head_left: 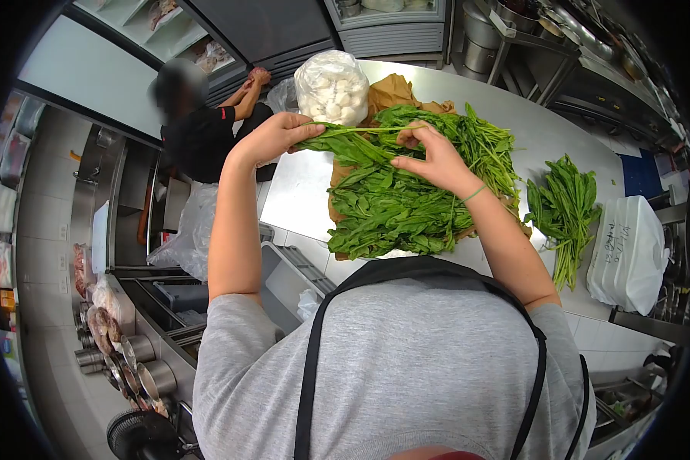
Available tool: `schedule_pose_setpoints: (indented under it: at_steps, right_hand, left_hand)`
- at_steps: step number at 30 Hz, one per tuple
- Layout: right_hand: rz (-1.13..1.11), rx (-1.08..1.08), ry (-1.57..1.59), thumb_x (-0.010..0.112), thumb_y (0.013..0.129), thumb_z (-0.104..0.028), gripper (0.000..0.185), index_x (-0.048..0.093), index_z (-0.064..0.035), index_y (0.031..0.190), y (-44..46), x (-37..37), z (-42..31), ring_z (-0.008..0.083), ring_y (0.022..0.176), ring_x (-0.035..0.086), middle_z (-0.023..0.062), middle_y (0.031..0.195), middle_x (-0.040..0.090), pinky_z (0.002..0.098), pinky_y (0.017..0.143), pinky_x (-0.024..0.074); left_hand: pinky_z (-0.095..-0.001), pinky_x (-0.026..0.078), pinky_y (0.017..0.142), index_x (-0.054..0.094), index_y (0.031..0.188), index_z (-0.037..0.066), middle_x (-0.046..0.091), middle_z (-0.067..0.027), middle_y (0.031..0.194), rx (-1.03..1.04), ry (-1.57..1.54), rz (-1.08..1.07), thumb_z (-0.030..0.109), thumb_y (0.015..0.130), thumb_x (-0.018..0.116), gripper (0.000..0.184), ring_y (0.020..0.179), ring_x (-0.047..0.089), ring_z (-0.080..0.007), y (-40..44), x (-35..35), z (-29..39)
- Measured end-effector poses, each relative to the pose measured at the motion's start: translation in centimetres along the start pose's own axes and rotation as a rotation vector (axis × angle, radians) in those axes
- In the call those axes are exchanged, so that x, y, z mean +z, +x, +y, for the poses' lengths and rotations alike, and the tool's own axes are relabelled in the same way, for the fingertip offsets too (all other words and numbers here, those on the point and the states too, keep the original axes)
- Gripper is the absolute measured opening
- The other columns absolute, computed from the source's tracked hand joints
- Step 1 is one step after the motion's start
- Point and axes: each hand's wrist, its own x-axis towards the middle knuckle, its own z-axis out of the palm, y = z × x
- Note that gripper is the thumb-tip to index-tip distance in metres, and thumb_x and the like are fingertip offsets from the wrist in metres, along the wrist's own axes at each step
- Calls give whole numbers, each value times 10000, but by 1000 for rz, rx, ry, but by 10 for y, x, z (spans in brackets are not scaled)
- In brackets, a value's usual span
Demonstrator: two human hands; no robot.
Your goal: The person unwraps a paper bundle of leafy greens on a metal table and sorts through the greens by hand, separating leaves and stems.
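Note:
My left hand [280,136] is closed around one end of a stalk of leafy greens [349,142], its leaves hanging to the right. At the stalk's thin stem end is my right hand [435,159], with fingers curled at the stem and the thumb held apart from them. A green band circles the right wrist. Under both hands lies a wide pile of leafy greens [399,211], leaves toward the left and stems toward the right. Brown paper [391,93] shows beneath and behind the pile.
A clear bag of white pieces [332,88] stands behind the pile on the metal table [575,126]. To the right are a smaller bunch of greens [566,203] and bagged white containers [625,249]. A grey bin [284,280] sits below. A co-worker [199,126] crouches at the left.

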Motion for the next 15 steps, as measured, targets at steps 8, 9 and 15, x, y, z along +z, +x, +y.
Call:
schedule_pose_setpoints:
  at_steps: [8, 9, 15]
  right_hand:
    - [230, -335, -327, 721, 721, -239, 305, 546, -88, 919, 8, 35, -43, 233, 852, 528, 51, 886, 526, 345, 761, 362]
    - [232, -335, -326, 721, 721, -239, 305, 546, -88, 919, 9, 39, -39, 233, 852, 528, 51, 886, 526, 345, 761, 362]
    - [199, -266, -316, 635, 750, -107, 180, 561, -95, 914, 1, 27, -17, 227, 837, 573, 46, 853, 565, 357, 746, 401]
  left_hand:
    - [-195, 309, 515, 662, 867, 36, 513, 72, 641, 2, -166, -11, 362, 890, 600, 333, 568, 400, -26, 10, 4, -10]
    - [-197, 306, 513, 663, 872, 35, 512, 71, 642, 2, -166, -20, 360, 892, 599, 333, 565, 395, -28, 10, 4, -9]
    - [-200, 292, 509, 660, 900, 30, 507, 67, 643, -8, -187, 43, 352, 899, 589, 330, 562, 388, -35, 5, -3, -12]
